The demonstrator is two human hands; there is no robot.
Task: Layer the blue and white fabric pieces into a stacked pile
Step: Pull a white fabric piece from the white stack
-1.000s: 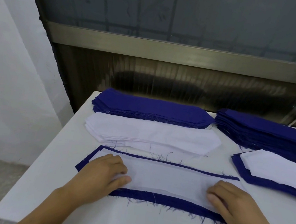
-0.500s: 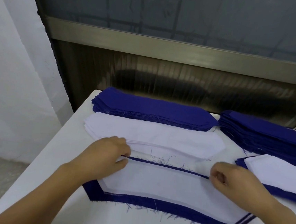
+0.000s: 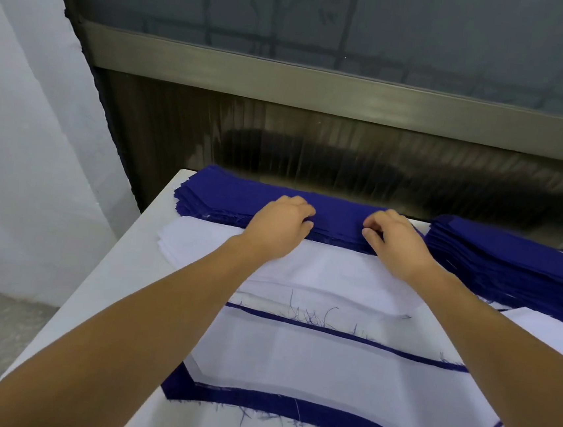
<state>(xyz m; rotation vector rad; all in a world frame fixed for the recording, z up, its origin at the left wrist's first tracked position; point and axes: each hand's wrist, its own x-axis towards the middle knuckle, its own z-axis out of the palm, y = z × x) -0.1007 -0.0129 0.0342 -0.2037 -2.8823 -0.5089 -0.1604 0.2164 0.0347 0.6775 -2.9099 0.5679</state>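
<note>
Both arms outstretched, left hand and right hand curled on blue stack

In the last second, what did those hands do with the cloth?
Both hands left the layered pile near the person and reached to the far blue stack; the left hand and right hand now pinch its near edge. The white stack stayed put.

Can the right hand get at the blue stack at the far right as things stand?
Probably yes: the right hand sits on the far blue stack, just beside the right blue stack, with nothing between them.
</note>
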